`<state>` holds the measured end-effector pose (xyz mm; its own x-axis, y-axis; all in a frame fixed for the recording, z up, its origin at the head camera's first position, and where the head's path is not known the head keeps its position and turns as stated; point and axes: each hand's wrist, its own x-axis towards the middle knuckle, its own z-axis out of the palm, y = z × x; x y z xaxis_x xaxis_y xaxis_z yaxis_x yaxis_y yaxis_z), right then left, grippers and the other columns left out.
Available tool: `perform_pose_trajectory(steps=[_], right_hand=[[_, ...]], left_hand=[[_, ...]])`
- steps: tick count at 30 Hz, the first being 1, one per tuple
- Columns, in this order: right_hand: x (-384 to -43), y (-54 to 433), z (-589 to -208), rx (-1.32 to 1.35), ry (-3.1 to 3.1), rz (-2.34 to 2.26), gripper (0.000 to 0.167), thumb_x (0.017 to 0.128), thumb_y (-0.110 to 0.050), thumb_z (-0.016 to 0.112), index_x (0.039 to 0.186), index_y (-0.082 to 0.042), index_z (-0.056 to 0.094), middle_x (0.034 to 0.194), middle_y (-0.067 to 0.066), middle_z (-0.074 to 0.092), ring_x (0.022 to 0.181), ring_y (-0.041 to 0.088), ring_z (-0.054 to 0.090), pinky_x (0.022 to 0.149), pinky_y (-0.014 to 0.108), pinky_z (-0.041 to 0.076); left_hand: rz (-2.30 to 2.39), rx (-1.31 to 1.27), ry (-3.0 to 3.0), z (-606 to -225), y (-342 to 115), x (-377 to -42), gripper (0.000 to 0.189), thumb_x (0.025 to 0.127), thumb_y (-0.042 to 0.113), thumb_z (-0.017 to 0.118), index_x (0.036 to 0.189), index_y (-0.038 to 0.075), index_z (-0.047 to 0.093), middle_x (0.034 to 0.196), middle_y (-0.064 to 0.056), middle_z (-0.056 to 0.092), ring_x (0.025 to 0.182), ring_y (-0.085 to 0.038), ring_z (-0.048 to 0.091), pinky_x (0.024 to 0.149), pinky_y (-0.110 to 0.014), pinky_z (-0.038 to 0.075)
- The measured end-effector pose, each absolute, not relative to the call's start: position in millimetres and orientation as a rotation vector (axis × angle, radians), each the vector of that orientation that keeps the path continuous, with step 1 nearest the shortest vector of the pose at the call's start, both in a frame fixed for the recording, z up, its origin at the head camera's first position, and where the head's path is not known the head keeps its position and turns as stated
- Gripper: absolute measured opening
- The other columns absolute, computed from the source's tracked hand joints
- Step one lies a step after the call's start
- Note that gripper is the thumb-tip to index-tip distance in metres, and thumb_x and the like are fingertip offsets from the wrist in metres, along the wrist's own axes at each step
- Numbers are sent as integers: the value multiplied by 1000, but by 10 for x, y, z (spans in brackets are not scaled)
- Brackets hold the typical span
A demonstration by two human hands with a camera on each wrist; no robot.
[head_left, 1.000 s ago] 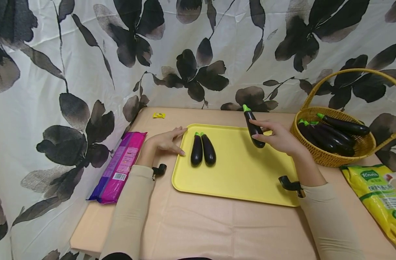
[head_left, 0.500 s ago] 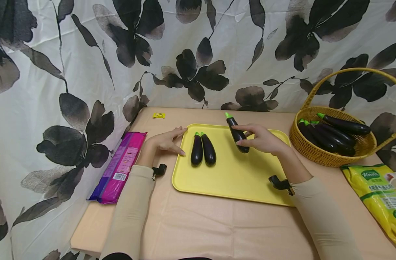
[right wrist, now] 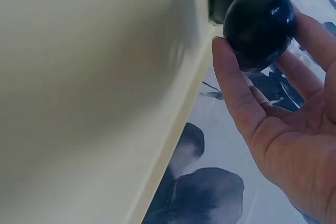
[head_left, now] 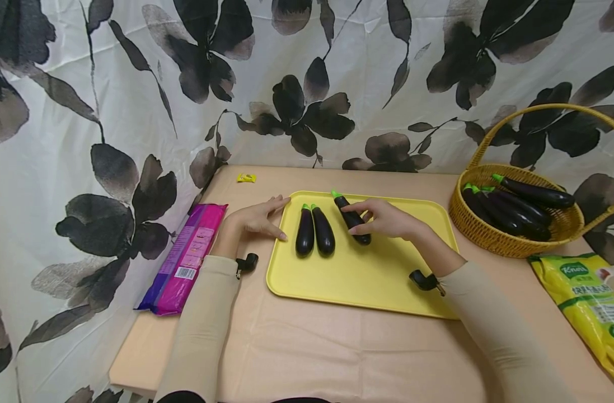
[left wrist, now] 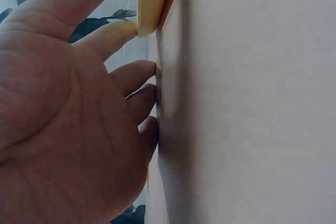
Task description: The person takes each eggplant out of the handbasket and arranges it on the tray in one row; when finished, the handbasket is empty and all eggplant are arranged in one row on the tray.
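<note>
Eggplant (head_left: pixel 351 219) — in the right hand (head_left: pixel 387 219), pinched by its fingertips — slants over the tray (head_left: pixel 332 281) near 2 more eggplants (head_left: pixel 323 232).

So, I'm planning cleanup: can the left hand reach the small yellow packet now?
Probably yes: nothing visible stands between the left hand and the small yellow packet, though that hand would have to leave the tray.

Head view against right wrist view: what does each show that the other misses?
Head view only: left hand, basket, the eggplants inside it, purple packet, green packet, small yellow packet.
Right wrist view only: the rounded end of the held eggplant straight on, and the palm of the right hand.
Both: that hand pinching that eggplant, the tray, the flowered cloth.
</note>
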<state>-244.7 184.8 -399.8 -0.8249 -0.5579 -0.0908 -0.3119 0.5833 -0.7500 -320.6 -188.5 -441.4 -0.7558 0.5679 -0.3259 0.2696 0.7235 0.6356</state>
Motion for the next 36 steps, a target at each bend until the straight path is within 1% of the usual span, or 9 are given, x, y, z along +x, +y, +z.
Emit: perform_pose_trajectory(steps=[6, 8, 13, 17, 21, 24, 28, 31, 36], right_hand=[[-2470, 1786, -4058, -726, 2456, -1065, 65, 92, -25, 82, 150, -8, 57, 134, 9, 64, 93, 25, 60, 74, 32, 47], [-2474, 1765, -4072, -730, 2447, -1053, 66, 92, -26, 82, 150, -8, 56, 129, 10, 64, 86, 22, 58, 72, 30, 45], [-2473, 1713, -4089, -728, 2426, -1033, 67, 93, -23, 81, 151, -6, 54, 103, 10, 59, 69, 16, 49, 65, 28, 40], [-2460, 1689, -4100, -703, 2404, -1031, 66, 93, -21, 80, 152, -8, 53, 79, 2, 48, 60, 13, 42, 62, 26, 37], [-2464, 1675, -4134, -690, 2400, -1030, 66, 94, -22, 79, 152, -8, 53, 64, -3, 35, 52, 11, 34, 56, 24, 34], [-2452, 1667, -4147, -698, 2424, -1001, 66, 95, -24, 79, 153, -7, 53, 78, 5, 45, 52, 11, 34, 56, 25, 34], [-2431, 1640, -4133, -744, 2492, -913, 64, 96, -27, 78, 152, -7, 54, 113, 18, 50, 56, 13, 38, 63, 29, 38], [-2413, 1608, -4108, -773, 2528, -854, 64, 96, -28, 77, 151, -7, 54, 114, 21, 52, 59, 15, 39, 65, 31, 39], [-2383, 1581, -4089, -769, 2560, -814, 65, 95, -31, 78, 152, -7, 54, 112, 19, 54, 69, 19, 44, 67, 32, 39]], left_hand=[[788, 643, 2415, -4402, -1890, -3211, 126, 72, 48, 95, 169, 27, 18, 177, -4, -2, 164, -26, -9, 132, -52, -2], [791, 649, 2415, -4402, -1893, -3216, 125, 72, 48, 95, 169, 26, 18, 177, -5, -1, 164, -26, -9, 132, -52, -2], [788, 654, 2414, -4407, -1894, -3223, 126, 72, 49, 95, 169, 26, 17, 177, -5, -2, 164, -26, -9, 132, -52, -2], [792, 647, 2412, -4401, -1893, -3216, 126, 71, 49, 95, 169, 27, 17, 177, -5, -2, 164, -25, -9, 132, -52, -2], [798, 644, 2408, -4405, -1897, -3211, 126, 71, 48, 95, 169, 26, 17, 177, -5, -2, 164, -26, -9, 132, -52, -2], [797, 644, 2403, -4421, -1902, -3210, 126, 72, 47, 95, 169, 26, 17, 177, -6, -3, 163, -26, -10, 132, -53, -2], [809, 639, 2397, -4429, -1908, -3204, 127, 71, 48, 95, 169, 26, 17, 177, -5, -3, 163, -26, -10, 132, -53, -3], [817, 639, 2396, -4429, -1910, -3205, 127, 71, 48, 95, 169, 26, 18, 177, -5, -3, 163, -25, -10, 132, -53, -2], [816, 646, 2398, -4419, -1905, -3204, 126, 71, 47, 95, 169, 27, 18, 177, -5, -3, 163, -24, -10, 132, -52, -2]])
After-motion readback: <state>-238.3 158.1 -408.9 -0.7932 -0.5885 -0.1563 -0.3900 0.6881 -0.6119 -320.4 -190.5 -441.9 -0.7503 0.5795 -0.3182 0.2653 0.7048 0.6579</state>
